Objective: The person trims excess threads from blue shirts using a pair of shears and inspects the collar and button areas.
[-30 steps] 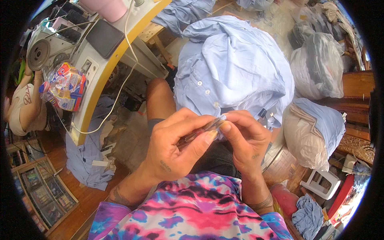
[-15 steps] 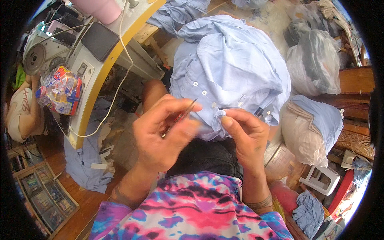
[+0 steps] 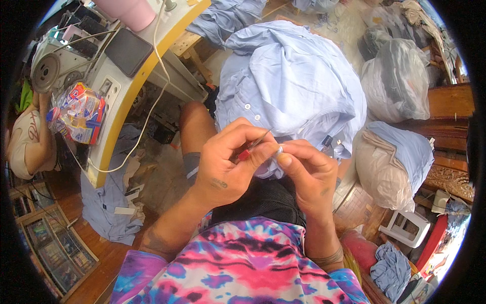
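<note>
The pale-blue woven garment [image 3: 298, 81] with small round white buttons [image 3: 247, 106] lies bunched in a large heap directly ahead of the person; it serves as the reference for all positions below. A small dark rectangular label [image 3: 328, 141] shows at its near right part.

The left hand [image 3: 225, 164] is at the garment's near edge, fingers curled, gripping a slim tool [image 3: 244, 154] with a red part and a thin, dark, pointed end. The point projects above the fingers, over the garment. Most of the tool is hidden by the hand; its exact kind cannot be determined.

The right hand [image 3: 314, 175], also at the near edge, has thumb and forefinger pinched together on a small gathered bit of the garment. The left thumb is right beside this bit; contact cannot be confirmed.

Left of the garment stands a grey-topped table [image 3: 174, 23] with a yellow edge, bearing a black flat rectangular device [image 3: 129, 52] and a pink cup [image 3: 126, 11]. To the garment's right are a translucent plastic bag [image 3: 400, 83] with dark contents and, nearer the person, a white plastic stool [image 3: 409, 229].
</note>
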The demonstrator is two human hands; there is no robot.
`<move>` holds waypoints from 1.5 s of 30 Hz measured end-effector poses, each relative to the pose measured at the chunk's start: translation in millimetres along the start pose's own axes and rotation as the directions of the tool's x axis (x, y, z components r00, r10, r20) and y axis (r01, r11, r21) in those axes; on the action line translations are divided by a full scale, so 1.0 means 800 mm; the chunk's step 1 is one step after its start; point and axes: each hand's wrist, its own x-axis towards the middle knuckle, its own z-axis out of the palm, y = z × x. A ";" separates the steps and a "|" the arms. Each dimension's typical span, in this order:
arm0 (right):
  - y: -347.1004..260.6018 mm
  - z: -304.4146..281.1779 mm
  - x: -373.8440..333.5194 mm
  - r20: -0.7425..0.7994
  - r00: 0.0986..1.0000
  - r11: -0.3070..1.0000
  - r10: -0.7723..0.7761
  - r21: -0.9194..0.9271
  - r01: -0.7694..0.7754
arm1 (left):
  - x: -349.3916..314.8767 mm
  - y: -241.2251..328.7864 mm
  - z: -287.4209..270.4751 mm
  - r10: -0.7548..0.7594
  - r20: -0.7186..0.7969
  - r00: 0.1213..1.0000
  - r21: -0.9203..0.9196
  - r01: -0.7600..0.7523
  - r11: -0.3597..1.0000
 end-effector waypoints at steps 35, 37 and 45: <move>0.000 0.006 0.007 -0.001 0.969 0.910 0.247 0.345 -0.231 | -0.013 0.042 -0.008 -0.123 0.132 0.984 0.210 0.093 0.973; 0.000 0.006 0.006 0.001 0.973 0.921 0.232 0.323 -0.220 | -0.013 0.037 -0.009 -0.111 0.137 0.984 0.200 0.083 0.976; 0.002 0.008 0.005 -0.023 0.976 0.947 0.215 0.249 -0.203 | -0.014 0.035 -0.013 -0.129 0.153 0.980 0.158 0.105 0.982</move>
